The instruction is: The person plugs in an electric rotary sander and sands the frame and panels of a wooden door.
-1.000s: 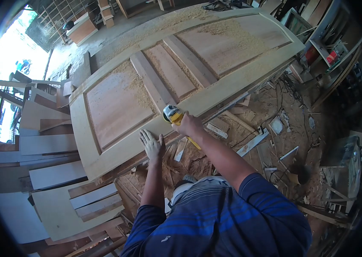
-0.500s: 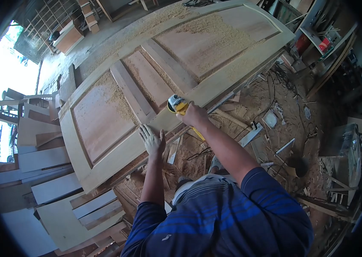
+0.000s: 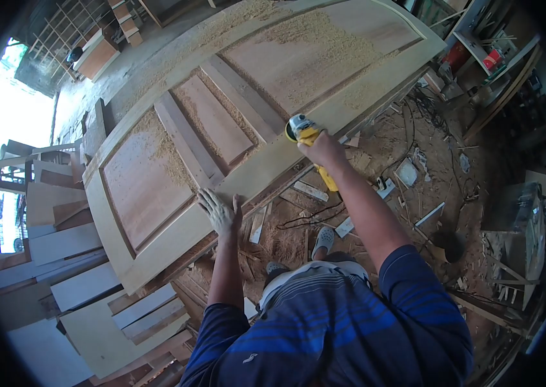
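Observation:
A large panelled wooden door (image 3: 247,175) lies flat before me, with sawdust scattered over its panels. My right hand (image 3: 324,152) is wrapped round a yellow angle grinder (image 3: 309,134). The grinder's head and disc are over the door's near rail, close to the end of a cross rail; whether the disc touches the wood I cannot tell. Dusty with sawdust, my left hand (image 3: 221,213) lies flat with fingers spread on the near rail, left of the grinder.
Stacked boards and panels (image 3: 79,284) fill the left side. Sawdust, offcuts and cables (image 3: 292,222) litter the floor by my feet. A cluttered shelf (image 3: 479,55) stands at the far right, and a wooden box (image 3: 97,57) sits at the back left.
The grinder in my right hand has moved right and farther along the near rail. My left hand stays flat on the door, shifted slightly left in view.

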Motion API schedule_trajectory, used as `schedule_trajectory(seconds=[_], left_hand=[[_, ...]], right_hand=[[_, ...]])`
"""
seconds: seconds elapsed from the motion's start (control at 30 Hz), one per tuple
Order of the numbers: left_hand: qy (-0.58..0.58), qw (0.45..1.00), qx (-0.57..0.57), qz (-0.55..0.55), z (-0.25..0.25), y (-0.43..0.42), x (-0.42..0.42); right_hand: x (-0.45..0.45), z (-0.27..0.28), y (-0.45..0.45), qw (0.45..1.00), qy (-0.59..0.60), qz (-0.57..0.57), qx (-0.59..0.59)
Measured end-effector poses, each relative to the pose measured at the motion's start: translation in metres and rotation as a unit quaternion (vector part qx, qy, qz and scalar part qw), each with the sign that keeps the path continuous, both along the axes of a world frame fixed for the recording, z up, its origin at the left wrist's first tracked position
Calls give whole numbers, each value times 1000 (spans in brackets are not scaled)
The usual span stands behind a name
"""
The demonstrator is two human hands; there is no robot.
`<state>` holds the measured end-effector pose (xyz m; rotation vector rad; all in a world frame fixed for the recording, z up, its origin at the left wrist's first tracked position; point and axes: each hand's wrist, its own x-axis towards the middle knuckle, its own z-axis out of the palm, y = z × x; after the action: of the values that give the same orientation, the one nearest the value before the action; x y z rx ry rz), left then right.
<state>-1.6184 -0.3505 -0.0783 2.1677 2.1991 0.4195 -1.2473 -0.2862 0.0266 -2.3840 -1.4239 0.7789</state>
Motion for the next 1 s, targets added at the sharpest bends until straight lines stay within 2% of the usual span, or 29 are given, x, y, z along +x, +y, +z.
schedule_trajectory(seconds=[0.2, 0.37, 0.47, 0.53, 0.6, 0.7, 0.83, 1.0], left_hand=[[-37, 999, -8, -13, 2, 0, -4], [-137, 989, -14, -61, 7, -7, -16], [-246, 967, 11, -71, 6, -14, -18], [-300, 952, 28, -60, 8, -19, -16], [-323, 945, 37, -40, 11, -26, -14], [-294, 952, 66, -52, -3, -28, -21], [-284, 950, 122, -57, 5, -25, -25], [-231, 965, 109, -64, 0, -8, -22]], right_hand=[[27, 2, 7, 999, 21, -39, -22], [48, -11, 8, 995, 46, -91, -17], [29, -11, -3, 989, 97, -107, 9], [-2, -24, -9, 994, 79, -82, -1], [-43, 2, -34, 994, 108, -21, 2], [-109, -7, -55, 996, 82, 25, 8], [-172, -6, -79, 994, 55, 89, 11], [-175, -1, -92, 994, 40, 98, 7]])
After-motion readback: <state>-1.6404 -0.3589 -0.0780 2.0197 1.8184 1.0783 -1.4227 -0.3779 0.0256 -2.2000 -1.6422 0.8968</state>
